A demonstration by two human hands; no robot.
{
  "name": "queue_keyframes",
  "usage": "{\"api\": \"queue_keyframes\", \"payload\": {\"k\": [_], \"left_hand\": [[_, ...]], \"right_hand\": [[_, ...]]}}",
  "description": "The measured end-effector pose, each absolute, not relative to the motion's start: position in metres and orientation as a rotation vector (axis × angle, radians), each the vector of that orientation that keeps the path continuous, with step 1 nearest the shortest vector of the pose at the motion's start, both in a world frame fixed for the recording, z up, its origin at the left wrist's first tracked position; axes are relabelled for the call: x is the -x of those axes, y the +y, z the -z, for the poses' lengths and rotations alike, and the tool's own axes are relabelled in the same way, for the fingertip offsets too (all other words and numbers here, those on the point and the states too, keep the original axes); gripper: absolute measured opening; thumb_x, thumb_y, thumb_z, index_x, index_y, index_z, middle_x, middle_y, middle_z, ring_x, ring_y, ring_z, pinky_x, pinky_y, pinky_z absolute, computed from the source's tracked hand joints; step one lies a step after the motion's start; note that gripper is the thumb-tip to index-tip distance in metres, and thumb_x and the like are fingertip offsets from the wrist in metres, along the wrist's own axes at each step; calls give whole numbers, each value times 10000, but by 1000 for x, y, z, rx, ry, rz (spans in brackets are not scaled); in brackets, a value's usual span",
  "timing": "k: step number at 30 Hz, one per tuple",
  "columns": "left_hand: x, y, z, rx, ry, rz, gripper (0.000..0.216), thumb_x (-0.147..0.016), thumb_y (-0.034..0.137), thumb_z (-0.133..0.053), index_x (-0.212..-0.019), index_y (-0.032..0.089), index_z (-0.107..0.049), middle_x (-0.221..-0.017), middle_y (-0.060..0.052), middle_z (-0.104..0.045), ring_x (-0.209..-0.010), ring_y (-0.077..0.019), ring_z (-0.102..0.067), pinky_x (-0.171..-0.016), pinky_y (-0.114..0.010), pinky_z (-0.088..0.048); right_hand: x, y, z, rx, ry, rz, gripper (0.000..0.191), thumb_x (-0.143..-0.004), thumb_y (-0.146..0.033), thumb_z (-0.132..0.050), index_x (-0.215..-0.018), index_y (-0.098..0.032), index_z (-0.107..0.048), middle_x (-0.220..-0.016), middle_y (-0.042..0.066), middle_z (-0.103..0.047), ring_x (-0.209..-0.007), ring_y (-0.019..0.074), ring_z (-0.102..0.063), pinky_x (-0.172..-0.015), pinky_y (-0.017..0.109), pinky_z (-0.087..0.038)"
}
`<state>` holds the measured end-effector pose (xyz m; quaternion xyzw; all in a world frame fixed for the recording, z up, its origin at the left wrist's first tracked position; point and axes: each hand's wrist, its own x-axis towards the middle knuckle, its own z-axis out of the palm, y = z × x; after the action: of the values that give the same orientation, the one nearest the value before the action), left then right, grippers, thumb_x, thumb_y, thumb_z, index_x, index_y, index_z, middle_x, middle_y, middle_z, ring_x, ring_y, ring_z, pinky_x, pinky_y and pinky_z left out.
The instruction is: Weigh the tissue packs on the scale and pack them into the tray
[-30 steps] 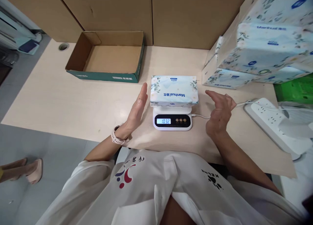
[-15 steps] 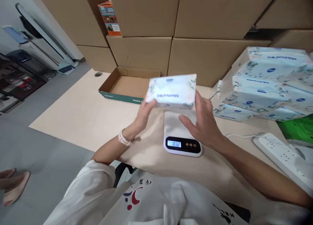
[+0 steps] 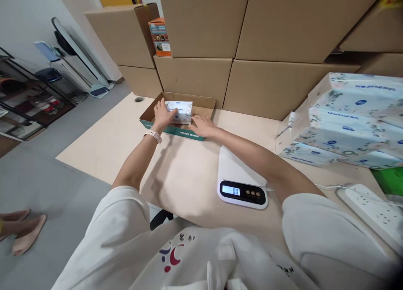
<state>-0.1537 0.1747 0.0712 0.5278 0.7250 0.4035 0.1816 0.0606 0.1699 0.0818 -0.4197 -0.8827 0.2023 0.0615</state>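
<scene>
A tissue pack (image 3: 181, 112) with a floral print lies inside the shallow cardboard tray (image 3: 206, 102) at the far side of the table. My left hand (image 3: 162, 113) is curled round the pack's left end. At the pack's right end my right hand (image 3: 203, 126) lies over the tray's green front wall, fingers stretched out toward the pack; whether it grips the pack is unclear. The white kitchen scale (image 3: 241, 181) stands bare on the table near me and reads 0.0.
A stack of more tissue packs (image 3: 346, 122) sits at the right. A white power strip (image 3: 371, 212) lies at the near right. Big cardboard boxes (image 3: 267, 50) wall the back. Someone's feet in pale shoes (image 3: 22, 231) stand on the floor at left.
Both hands closed on the tissue pack, lifted it off the scale and carried it forward and left into the cardboard tray. The scale reading dropped from 103.2 to 0.0.
</scene>
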Motion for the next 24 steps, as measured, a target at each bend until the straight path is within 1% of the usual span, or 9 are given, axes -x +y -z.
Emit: {"api": "queue_keyframes", "payload": {"k": [2, 4, 6, 8, 12, 15, 20, 22, 24], "left_hand": [[144, 172, -75, -1876, 2053, -774, 1031, -817, 379, -886, -1704, 184, -400, -1877, -195, -81, -1744, -474, 57, -1361, -745, -15], [135, 175, -79, -2198, 1936, -327, 1006, -854, 375, -861, -1728, 249, -379, -1882, -185, 5, -1734, -504, 91, -1299, -841, -36], [134, 185, -82, -2329, 1810, -65, 940, -866, 307, -845, -1708, 280, -426, -1882, -184, -37, -1733, -519, 62, -1266, -883, -62], [144, 201, -85, -2394, 1758, 20, 827, -894, 246, -796, -1663, 294, -494, -1879, -157, -122, -1742, -492, 2, -1282, -869, -80], [177, 234, -90, -2460, 1788, 26, 521, -965, 151, -596, -1479, 225, -641, -1832, -110, -320, -1732, -362, -189, -1364, -680, -234], [186, 244, -91, -2473, 1804, 49, 498, -944, 65, -486, -1392, 179, -672, -1792, -142, -380, -1689, -321, -306, -1357, -581, -327], [173, 238, -88, -2409, 1879, -35, 432, -969, 132, -479, -1326, 231, -701, -1731, -145, -442, -1619, -367, -410, -1304, -616, -394], [166, 237, -86, -2379, 1911, -93, 381, -995, 192, -490, -1313, 207, -700, -1695, -185, -465, -1584, -401, -447, -1275, -646, -407], [155, 239, -84, -2358, 1938, -186, 371, -995, 231, -526, -1313, 155, -700, -1690, -230, -459, -1608, -424, -410, -1303, -671, -354]], "right_hand": [[-65, 163, -84, 1223, -2731, -581, 586, -1104, -433, -347, -1458, -98, -672, -1574, 223, -657, -1482, 376, -608, -1271, 546, -391], [-69, 158, -86, 1198, -2796, -554, 565, -1115, -442, -340, -1318, -128, -764, -1437, 196, -756, -1392, 349, -676, -1233, 502, -410], [-73, 154, -86, 1208, -2854, -536, 532, -1115, -411, -364, -1243, -132, -798, -1361, 192, -793, -1330, 334, -712, -1162, 455, -451], [-74, 153, -85, 1228, -2895, -520, 508, -1114, -383, -378, -1235, -130, -802, -1348, 199, -798, -1306, 330, -724, -1094, 420, -480], [-74, 154, -83, 1232, -2929, -488, 504, -1131, -380, -369, -1249, -149, -801, -1346, 176, -806, -1294, 293, -732, -1079, 372, -479], [-73, 154, -84, 1235, -2926, -468, 499, -1137, -382, -375, -1272, -154, -798, -1353, 163, -807, -1301, 280, -733, -1093, 354, -471], [-72, 154, -81, 1239, -2917, -451, 500, -1136, -371, -379, -1281, -136, -796, -1350, 184, -803, -1309, 304, -732, -1089, 368, -490], [-72, 153, -80, 1221, -2912, -445, 506, -1136, -350, -366, -1263, -118, -797, -1338, 204, -800, -1309, 309, -729, -1112, 387, -489], [-74, 149, -84, 1175, -2900, -431, 492, -1130, -330, -373, -1302, -111, -779, -1388, 210, -776, -1356, 317, -697, -1176, 425, -465]]}}
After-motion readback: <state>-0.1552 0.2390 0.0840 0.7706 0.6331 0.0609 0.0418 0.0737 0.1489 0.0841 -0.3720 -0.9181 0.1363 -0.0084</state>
